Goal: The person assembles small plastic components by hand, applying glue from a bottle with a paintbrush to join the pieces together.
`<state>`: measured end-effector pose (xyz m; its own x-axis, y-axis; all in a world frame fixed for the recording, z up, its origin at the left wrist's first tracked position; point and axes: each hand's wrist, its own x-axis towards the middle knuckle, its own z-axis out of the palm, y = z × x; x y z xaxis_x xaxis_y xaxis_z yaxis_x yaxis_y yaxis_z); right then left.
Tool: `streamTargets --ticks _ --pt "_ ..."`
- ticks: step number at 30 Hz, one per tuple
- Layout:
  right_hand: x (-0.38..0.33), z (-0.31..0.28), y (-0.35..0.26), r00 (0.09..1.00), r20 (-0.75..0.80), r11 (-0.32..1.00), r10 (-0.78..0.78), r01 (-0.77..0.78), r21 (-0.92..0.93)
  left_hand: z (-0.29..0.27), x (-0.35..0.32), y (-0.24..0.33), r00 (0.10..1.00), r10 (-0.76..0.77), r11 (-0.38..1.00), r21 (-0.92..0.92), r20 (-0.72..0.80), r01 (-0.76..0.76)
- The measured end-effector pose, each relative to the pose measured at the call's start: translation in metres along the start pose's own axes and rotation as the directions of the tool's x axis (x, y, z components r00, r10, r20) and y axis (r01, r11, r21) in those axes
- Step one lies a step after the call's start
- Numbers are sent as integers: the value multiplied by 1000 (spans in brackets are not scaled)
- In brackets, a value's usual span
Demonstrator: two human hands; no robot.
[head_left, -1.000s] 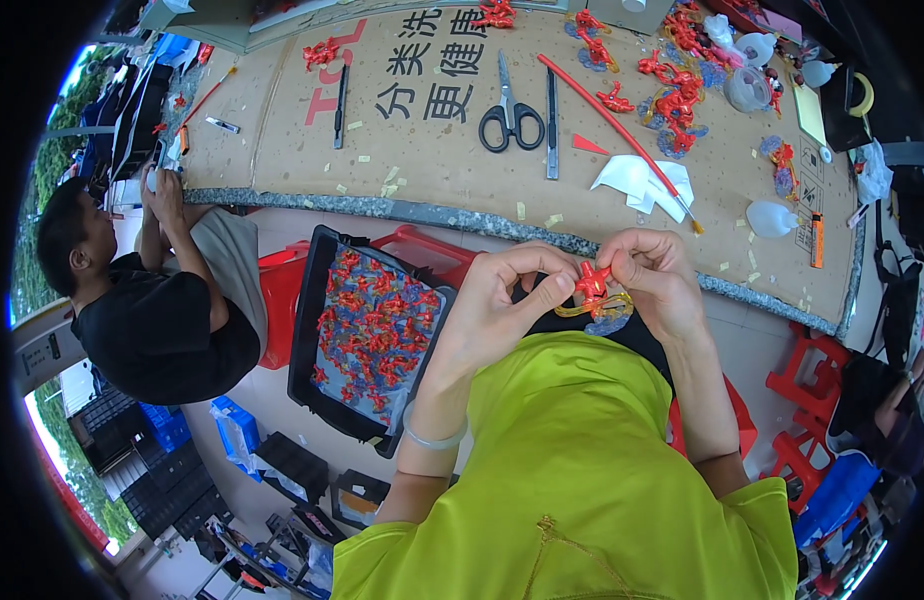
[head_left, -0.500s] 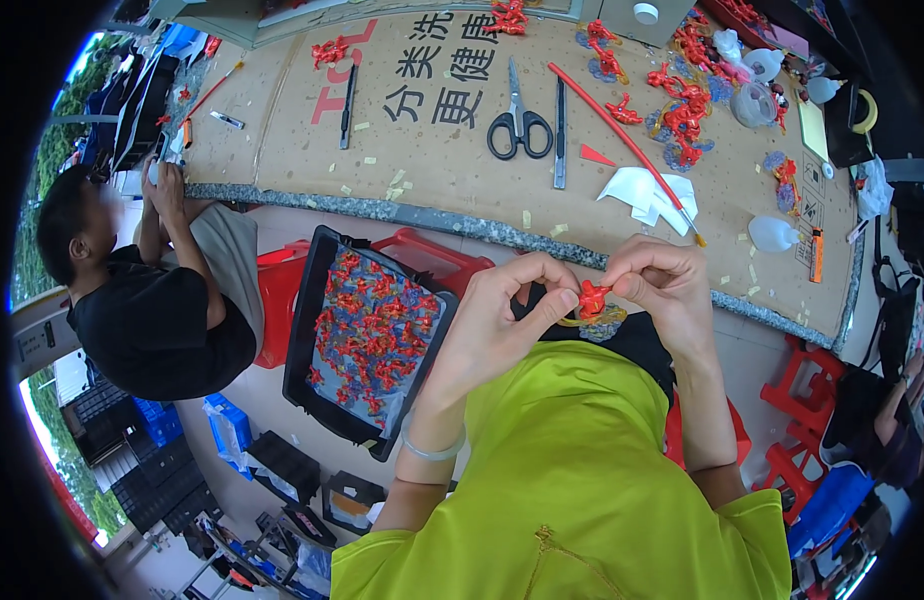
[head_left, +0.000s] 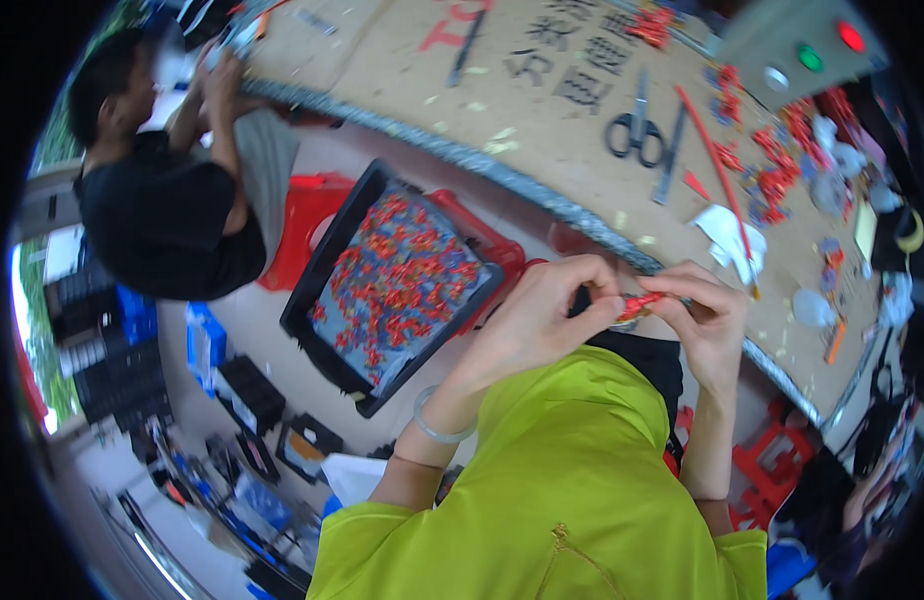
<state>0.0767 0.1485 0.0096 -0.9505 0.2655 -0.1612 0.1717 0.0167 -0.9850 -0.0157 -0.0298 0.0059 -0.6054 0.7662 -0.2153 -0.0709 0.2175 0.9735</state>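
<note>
A small red plastic figurine point(head_left: 637, 303) is pinched between my two hands, just off the table's near edge. My left hand point(head_left: 567, 305) grips its left end between thumb and forefinger. My right hand point(head_left: 704, 318) closes on the other end, thumb and fingers pressed together. The fingers cover much of the figurine, and blur hides its detail. Left of my left forearm, a black tray point(head_left: 327, 225) holds many similar red figurines with bluish translucent parts.
On the cardboard-covered table point(head_left: 542, 150) lie scissors point(head_left: 639, 135), a red-handled brush point(head_left: 717, 170), white tissue point(head_left: 727, 240) and several red figurines point(head_left: 772, 180). A small squeeze bottle point(head_left: 812, 307) stands at right. Another person point(head_left: 172, 190) sits at left. Red stools point(head_left: 312, 220) are beside the tray.
The view has turned and shifted left, bringing a grey box with coloured buttons into sight. Both hands still hold the figurine, which now appears turned more sideways.
</note>
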Motion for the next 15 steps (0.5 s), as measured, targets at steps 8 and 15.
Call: streamTargets --ticks 8,15 --pt "-4 -4 -6 992 -125 998 -32 25 -63 -50 -47 -54 904 -196 979 -23 -381 202" --pt "6 -4 5 998 -58 1000 -21 20 -16 -119 -136 -174 458 -48 388 406 -887 827"
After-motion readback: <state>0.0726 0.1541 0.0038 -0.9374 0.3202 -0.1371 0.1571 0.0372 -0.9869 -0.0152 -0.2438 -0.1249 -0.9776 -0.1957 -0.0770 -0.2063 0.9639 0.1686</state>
